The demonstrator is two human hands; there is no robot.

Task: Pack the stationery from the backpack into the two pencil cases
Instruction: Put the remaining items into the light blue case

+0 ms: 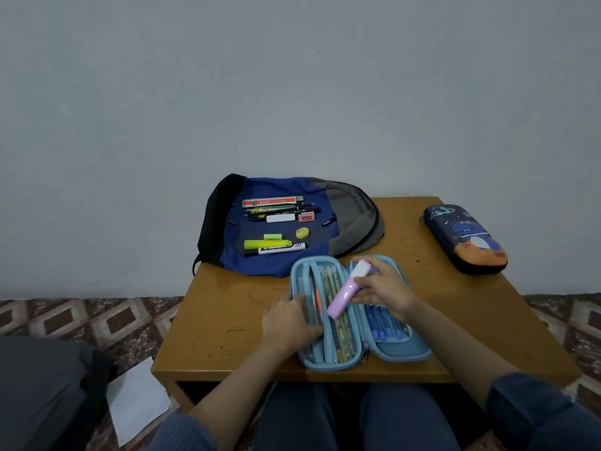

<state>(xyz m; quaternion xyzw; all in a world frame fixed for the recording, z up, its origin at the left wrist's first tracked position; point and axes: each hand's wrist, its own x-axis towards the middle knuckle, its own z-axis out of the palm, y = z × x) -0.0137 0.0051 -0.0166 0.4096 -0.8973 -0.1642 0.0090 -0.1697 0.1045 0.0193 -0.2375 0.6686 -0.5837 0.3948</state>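
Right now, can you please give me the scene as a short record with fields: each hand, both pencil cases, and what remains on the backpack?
right hand: holds purple highlighter over the open case
left hand: rests on the open case's left side
light blue pencil case: open flat, pens and pencils inside
dark space-print pencil case: closed, far right of table
backpack: lying flat; ruler, pens, erasers, yellow highlighter, marker on top

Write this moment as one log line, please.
right hand: holds purple highlighter over open light-blue pencil case | left hand: on its left side | dark pencil case: shut | backpack: stationery remains
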